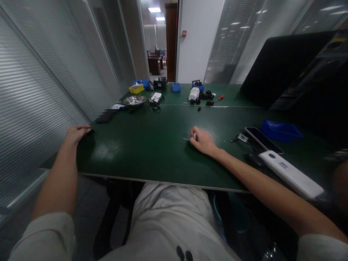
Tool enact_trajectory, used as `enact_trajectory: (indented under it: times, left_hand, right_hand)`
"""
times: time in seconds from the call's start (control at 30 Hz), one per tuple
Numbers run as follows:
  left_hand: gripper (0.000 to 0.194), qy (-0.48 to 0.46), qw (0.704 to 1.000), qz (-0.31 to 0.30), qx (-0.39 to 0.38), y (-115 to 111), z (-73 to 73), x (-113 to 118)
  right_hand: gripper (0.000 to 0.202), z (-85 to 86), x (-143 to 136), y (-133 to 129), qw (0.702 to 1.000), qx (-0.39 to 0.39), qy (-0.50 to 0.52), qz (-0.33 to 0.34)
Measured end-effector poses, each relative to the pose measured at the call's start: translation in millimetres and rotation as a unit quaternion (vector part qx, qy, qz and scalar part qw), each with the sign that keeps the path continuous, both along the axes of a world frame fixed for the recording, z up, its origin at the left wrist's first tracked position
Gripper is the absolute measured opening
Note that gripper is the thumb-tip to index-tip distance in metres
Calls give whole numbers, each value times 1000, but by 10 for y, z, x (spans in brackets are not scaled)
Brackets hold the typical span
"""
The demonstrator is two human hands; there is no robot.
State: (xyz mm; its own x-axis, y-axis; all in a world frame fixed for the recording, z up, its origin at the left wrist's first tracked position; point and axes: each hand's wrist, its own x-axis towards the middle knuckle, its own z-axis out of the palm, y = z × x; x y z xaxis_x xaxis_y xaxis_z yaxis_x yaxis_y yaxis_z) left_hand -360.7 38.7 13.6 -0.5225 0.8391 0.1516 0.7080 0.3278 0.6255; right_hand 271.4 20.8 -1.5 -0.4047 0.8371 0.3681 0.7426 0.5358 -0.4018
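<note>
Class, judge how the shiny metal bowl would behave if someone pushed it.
The bowl looks wide and shallow, so it probably won't tip easily. Its shiny metal suggests stiff walls and perhaps a slippery feel.

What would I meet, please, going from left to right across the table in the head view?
Left hand, metal bowl, white item, small blue basket, right hand, red-handled tool, white tag, blue tray.
</note>
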Motion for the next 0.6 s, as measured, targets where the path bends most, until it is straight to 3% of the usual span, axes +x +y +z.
enact_trajectory:
  times: [0.1, 0.17, 0.27, 0.43, 0.53, 0.6]
  left_hand:
    - [60, -64, 996, -53, -38, 65, -29, 262]
    - [66, -114, 983, -139, -46, 118, -34, 596]
    - [66, -142, 946, -285, -55, 194, -27, 1325]
    - [38, -82, 847, -519, -74, 238, -95, 2772]
    - [33, -73, 811, -579, -41, 188, -186, 3400]
    - [32, -70, 804, -591, -16, 134, -229, 3598]
  right_hand:
    - [7, -2, -18, -1, 1000, 8, -6, 5]
    - [7, -10, -23, 5, 1000, 18, -5, 10]
    - [6, -24, -20, 15, 1000, 26, 7, 15]
    - [7, -28, -13, 19, 999, 25, 24, 13]
    - [7, -21, -12, 15, 999, 20, 32, 16]
    - [6, -19, -6, 15, 999, 22, 35, 19]
